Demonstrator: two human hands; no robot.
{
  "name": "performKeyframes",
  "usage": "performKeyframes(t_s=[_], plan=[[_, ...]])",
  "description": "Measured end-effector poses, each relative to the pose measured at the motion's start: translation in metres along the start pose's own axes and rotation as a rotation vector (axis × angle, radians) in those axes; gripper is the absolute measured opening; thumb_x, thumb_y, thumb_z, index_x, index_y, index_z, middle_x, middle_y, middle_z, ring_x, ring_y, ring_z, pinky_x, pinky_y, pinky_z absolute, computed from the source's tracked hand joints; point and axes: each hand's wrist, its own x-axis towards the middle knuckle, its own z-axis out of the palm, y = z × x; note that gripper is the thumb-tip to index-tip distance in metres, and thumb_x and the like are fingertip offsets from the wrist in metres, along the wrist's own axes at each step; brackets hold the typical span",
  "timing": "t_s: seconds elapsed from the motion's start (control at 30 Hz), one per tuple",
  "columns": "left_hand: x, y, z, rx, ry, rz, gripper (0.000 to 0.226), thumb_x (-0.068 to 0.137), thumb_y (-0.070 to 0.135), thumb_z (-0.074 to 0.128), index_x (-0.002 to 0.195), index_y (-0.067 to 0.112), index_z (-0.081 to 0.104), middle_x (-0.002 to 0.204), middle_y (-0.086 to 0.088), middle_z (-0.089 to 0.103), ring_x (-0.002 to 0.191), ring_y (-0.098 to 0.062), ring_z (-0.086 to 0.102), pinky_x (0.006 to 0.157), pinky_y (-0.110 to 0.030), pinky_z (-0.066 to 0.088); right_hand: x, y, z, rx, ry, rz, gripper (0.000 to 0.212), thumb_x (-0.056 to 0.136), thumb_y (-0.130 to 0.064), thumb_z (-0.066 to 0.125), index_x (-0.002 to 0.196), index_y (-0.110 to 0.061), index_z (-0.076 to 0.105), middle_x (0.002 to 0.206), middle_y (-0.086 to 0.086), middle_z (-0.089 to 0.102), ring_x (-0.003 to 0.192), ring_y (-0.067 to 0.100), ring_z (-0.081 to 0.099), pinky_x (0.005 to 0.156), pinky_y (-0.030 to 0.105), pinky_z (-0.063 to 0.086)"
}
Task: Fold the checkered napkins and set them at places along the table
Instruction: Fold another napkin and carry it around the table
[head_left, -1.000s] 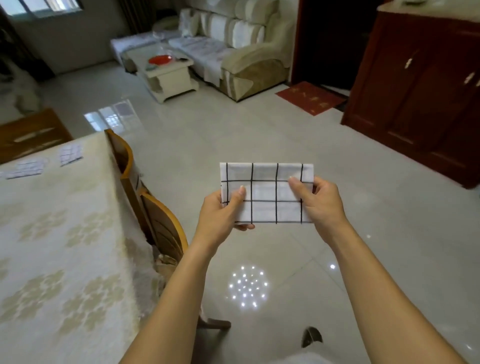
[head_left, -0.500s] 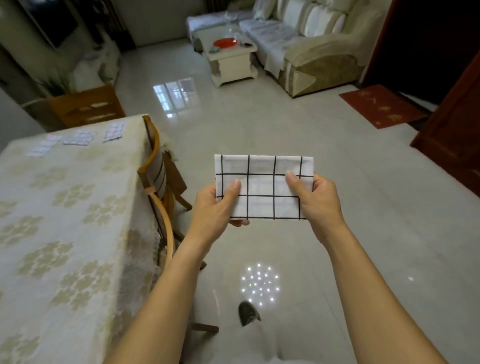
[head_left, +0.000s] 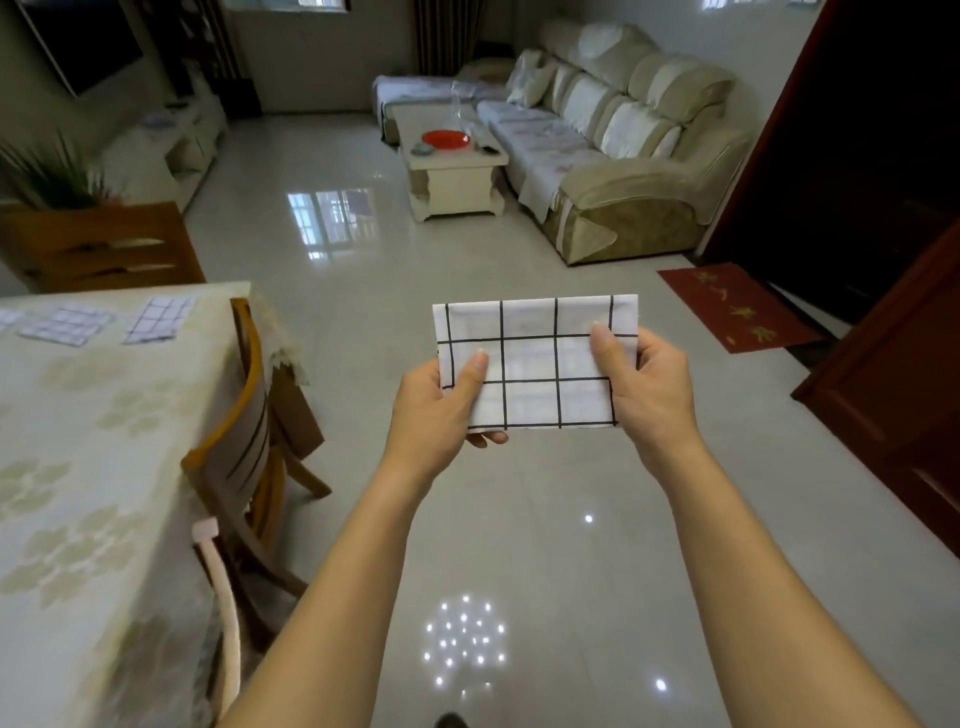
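Over the last second the view has swung left. The sofa (head_left: 623, 145) and low coffee table (head_left: 452, 176) now sit up the middle of the frame, and more of the cloth-covered counter (head_left: 78, 467) shows on the left. The hold on the cloth has not changed.

The folded checkered napkin (head_left: 540, 364) hangs in the air over the tiled floor (head_left: 545, 545), well apart from the counter's edge, flat and facing the camera with its long side level. The left grip (head_left: 436, 400) pinches its lower left corner, thumb on the front and fingertips showing beneath the bottom edge. The right grip (head_left: 654, 389) pinches the right edge, thumb laid across the front.

At the counter's far end lie two folded napkins (head_left: 158, 319) (head_left: 67, 325) side by side. A third may sit at the frame's left edge, but it is blurred and cut off. A wooden chair (head_left: 244, 415) is tucked against the counter's near side, and another chair back (head_left: 223, 597) is closer to the camera. A red plate (head_left: 445, 139) rests on the coffee table, and a red mat (head_left: 737, 306) lies by the dark doorway.
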Motion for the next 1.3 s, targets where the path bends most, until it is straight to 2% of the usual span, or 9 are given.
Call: performKeyframes(t_s=[0.33,0.5,0.63,0.7,0.83,0.93,1.03,1.2,1.3], plan=[[0.121,-0.017,-0.014,0.026,0.163,-0.046,0.029,0.105,0.033,0.054,0.108,0.012,0.072,0.095,-0.004,0.078,0.082,-0.022,0.076,0.06,-0.033,0.06,0.138,0.047,0.063,0.014,-0.113,0.047,0.037,0.102,-0.037,0.055,0.089,-0.004,0.066,0.08,0.014,0.069,0.074,0.017,0.064,0.073,0.051,0.058],[0.198,-0.02,-0.002,0.041,0.262,-0.042,0.028,0.106,0.033,0.05,0.11,0.015,0.072,0.098,-0.003,0.078,0.087,-0.021,0.076,0.063,-0.036,0.062,0.227,0.076,0.091,0.045,-0.249,0.023,0.052,0.096,-0.05,0.055,0.088,0.001,0.061,0.077,0.004,0.063,0.072,0.015,0.059,0.068,0.042,0.053],[0.257,-0.006,0.014,0.034,0.329,-0.051,0.027,0.107,0.034,0.049,0.112,0.017,0.07,0.099,-0.004,0.078,0.084,-0.025,0.076,0.055,-0.039,0.06,0.303,0.08,0.108,0.039,-0.334,-0.021,0.067,0.089,-0.061,0.052,0.09,0.006,0.058,0.084,0.027,0.064,0.073,0.016,0.056,0.065,0.043,0.052],[0.283,0.005,0.018,0.028,0.369,-0.051,0.026,0.106,0.036,0.049,0.11,0.022,0.07,0.099,0.0,0.078,0.087,-0.021,0.076,0.06,-0.039,0.061,0.338,0.076,0.118,0.027,-0.369,-0.061,0.071,0.088,-0.064,0.05,0.09,0.006,0.057,0.091,0.032,0.061,0.072,0.017,0.055,0.065,0.039,0.05],[0.33,0.01,0.009,0.063,0.457,-0.063,0.03,0.106,0.038,0.047,0.11,0.019,0.069,0.096,-0.007,0.078,0.083,-0.024,0.076,0.055,-0.039,0.061,0.391,0.075,0.151,0.041,-0.454,-0.076,0.065,0.091,-0.06,0.051,0.09,0.005,0.058,0.08,0.026,0.061,0.072,0.015,0.055,0.066,0.035,0.048],[0.359,-0.004,-0.018,0.114,0.536,-0.078,0.033,0.105,0.043,0.047,0.112,0.02,0.07,0.1,0.0,0.078,0.09,-0.018,0.076,0.069,-0.035,0.063,0.416,0.083,0.192,0.033,-0.52,-0.103,0.061,0.092,-0.057,0.052,0.086,0.004,0.057,0.073,0.003,0.055,0.07,0.013,0.051,0.064,0.033,0.043],[0.391,-0.021,-0.052,0.112,0.631,-0.09,0.032,0.105,0.046,0.047,0.11,0.024,0.07,0.101,0.004,0.078,0.093,-0.014,0.075,0.081,-0.037,0.062,0.442,0.087,0.244,0.052,-0.58,-0.13,0.067,0.091,-0.057,0.055,0.085,0.009,0.048,0.072,0.003,0.047,0.068,0.015,0.045,0.063,0.034,0.038],[0.461,-0.018,-0.111,0.051,0.733,-0.035,0.027,0.106,0.041,0.046,0.103,0.026,0.068,0.09,0.002,0.076,0.081,-0.011,0.075,0.055,-0.024,0.058,0.496,0.067,0.332,0.002,-0.626,-0.21,0.057,0.095,-0.048,0.056,0.082,0.007,0.05,0.07,0.003,0.047,0.067,0.014,0.045,0.063,0.033,0.039],[0.506,-0.007,-0.148,0.003,0.724,-0.026,0.024,0.107,0.037,0.045,0.105,0.027,0.066,0.091,0.004,0.077,0.079,-0.009,0.075,0.05,-0.022,0.056,0.537,0.051,0.382,-0.025,-0.61,-0.23,0.054,0.094,-0.049,0.057,0.082,0.004,0.056,0.07,0.003,0.052,0.067,0.014,0.049,0.064,0.033,0.041]])
